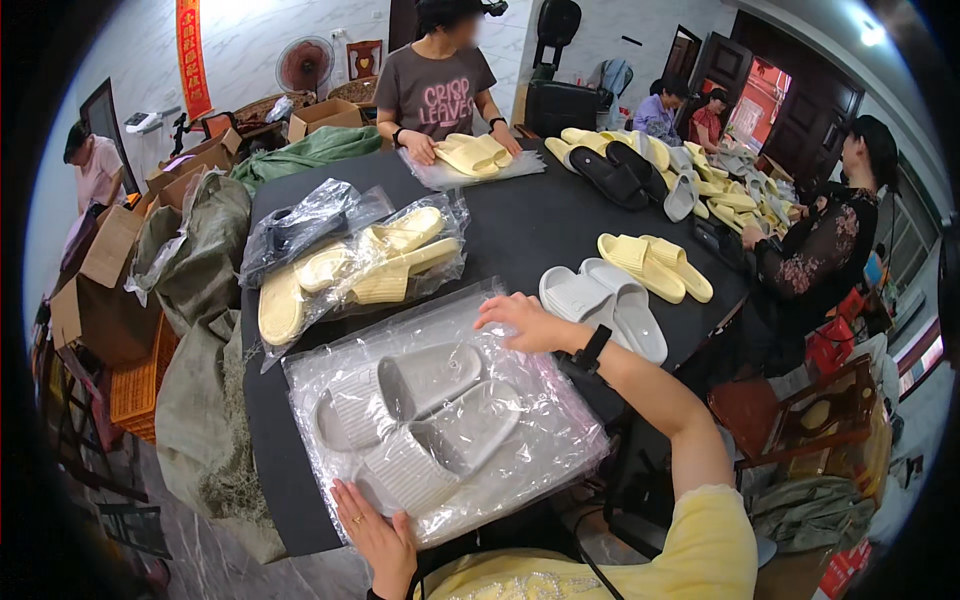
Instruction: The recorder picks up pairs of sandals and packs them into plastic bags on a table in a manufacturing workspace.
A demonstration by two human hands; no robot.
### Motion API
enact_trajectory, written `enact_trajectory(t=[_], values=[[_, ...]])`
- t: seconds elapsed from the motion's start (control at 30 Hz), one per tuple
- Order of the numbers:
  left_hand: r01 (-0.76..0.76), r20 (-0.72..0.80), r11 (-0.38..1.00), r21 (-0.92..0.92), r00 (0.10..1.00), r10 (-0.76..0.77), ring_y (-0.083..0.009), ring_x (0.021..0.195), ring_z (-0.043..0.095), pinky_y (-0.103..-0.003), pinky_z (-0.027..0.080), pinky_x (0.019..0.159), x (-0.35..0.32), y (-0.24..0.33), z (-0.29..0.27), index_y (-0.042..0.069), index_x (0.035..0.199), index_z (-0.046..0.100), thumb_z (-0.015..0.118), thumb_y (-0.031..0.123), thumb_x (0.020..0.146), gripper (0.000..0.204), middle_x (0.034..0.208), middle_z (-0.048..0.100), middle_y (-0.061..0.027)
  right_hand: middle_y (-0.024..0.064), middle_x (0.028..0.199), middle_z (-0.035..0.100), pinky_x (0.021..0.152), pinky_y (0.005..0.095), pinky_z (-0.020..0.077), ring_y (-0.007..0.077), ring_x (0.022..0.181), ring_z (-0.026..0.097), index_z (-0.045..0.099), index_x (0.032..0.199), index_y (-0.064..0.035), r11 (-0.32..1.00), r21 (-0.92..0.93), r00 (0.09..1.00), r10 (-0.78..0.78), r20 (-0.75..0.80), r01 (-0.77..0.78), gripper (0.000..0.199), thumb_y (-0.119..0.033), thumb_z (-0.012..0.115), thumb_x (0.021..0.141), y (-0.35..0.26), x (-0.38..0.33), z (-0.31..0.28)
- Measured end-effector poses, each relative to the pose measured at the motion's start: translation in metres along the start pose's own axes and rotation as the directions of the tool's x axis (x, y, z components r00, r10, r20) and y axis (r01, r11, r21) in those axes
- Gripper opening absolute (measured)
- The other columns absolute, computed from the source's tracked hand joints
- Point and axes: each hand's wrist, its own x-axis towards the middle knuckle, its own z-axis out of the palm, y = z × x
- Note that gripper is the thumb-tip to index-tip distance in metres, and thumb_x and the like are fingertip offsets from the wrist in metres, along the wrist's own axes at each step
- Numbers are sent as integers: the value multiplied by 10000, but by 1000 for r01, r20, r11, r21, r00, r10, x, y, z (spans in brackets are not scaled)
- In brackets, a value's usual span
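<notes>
Now resting the left hand [378, 530] on the near-left corner of a clear bag [558, 440] with a wide, flat grip; holding the right hand [525, 322] by the far-right corner with bent fingers, can't tell whether pinching. See gray slippers [440, 440] inside, on the black table [500, 232].

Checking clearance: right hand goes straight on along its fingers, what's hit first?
Right hand probably meets the bagged yellow slippers first, after skimming over the clear bag beneath it; height is unclear from this view.
</notes>
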Motion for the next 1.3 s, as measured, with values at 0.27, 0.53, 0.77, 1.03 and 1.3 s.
enact_trajectory(t=[0.27, 0.53, 0.77, 1.03, 1.3], values=[[-1, -6, 999, -51, 1000, 1, -407, 1355, 144, -496, 127, 1083, 0, 5, -3, -64, 1400, 143, 317, 486, 927, 746, 1457, 155, -259, 63, 971, 589, 868, 373, 367, 235, 973, 523, 620, 914, -115, 989, 146, 958, 73, -279, -34, 143, -195, 627, 795, 1, 25, -9], [-20, -29, 999, 41, 999, 22, -414, 1351, 157, -506, 133, 1080, -2, -4, 4, -68, 1397, 153, 302, 485, 927, 741, 1453, 167, -262, 96, 1122, 531, 905, 426, 364, 310, 1106, 455, 571, 1135, -168, 999, 22, 997, -27, 76, 26, 429, -113, 655, 717, -8, -4, -16], [-23, -23, 998, 51, 999, 24, -409, 1353, 157, -501, 136, 1082, -1, -3, 4, -63, 1399, 157, 301, 481, 928, 734, 1456, 168, -256, 53, 1172, 499, 896, 394, 350, 256, 1067, 467, 613, 1058, -212, 968, -191, 984, -174, -47, 162, 319, -191, 685, 748, -5, -8, 9], [-10, -8, 1000, 29, 1000, 11, -406, 1355, 151, -491, 132, 1085, -1, 2, -1, -65, 1399, 156, 318, 472, 926, 734, 1456, 164, -259, 64, 1149, 518, 849, 401, 371, 258, 1062, 498, 593, 1023, -169, 946, -297, 989, -144, -32, 128, 317, -107, 662, 719, -7, 0, 7], [-14, -17, 999, 41, 1000, 14, -408, 1352, 162, -490, 142, 1080, -2, -2, 2, -72, 1393, 172, 311, 480, 928, 735, 1450, 177, -264, 102, 1353, 380, 984, 470, 268, 332, 1186, 392, 522, 1191, -181, 978, -176, 993, -101, 59, 110, 562, -139, 717, 665, -11, -17, 11]])
